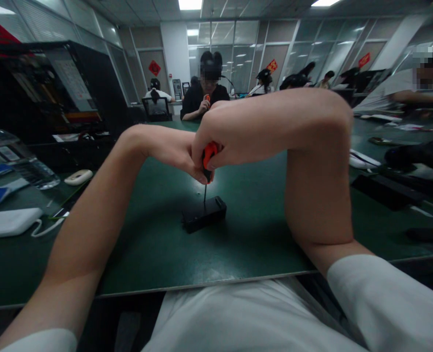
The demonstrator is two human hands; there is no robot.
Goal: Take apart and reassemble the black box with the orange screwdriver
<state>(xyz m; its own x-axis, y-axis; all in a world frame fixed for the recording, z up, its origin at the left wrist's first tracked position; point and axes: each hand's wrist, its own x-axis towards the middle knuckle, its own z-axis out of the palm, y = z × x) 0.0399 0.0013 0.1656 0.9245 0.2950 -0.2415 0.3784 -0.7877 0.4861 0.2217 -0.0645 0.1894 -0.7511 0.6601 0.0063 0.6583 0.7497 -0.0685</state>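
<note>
In the head view, my right hand [220, 132] is closed around the upper part of an orange and black screwdriver [209, 155]. My left hand [178, 151] is closed lower down, its fingers pinching the handle near the shaft. The screwdriver stands nearly upright, its thin shaft reaching down to a small black box-shaped part [205, 215]. Its tip meets the top of that part, near the far edge; the exact contact point is too small to make out. The black part lies on the green tabletop [253, 239], with neither hand touching it.
To the left are a clear plastic bottle [22, 156], a white device with a cable [11, 222] and a pale oval object [78, 177]. Black items [388, 190] lie on the right. Across the table sits a person [205, 102] holding something orange.
</note>
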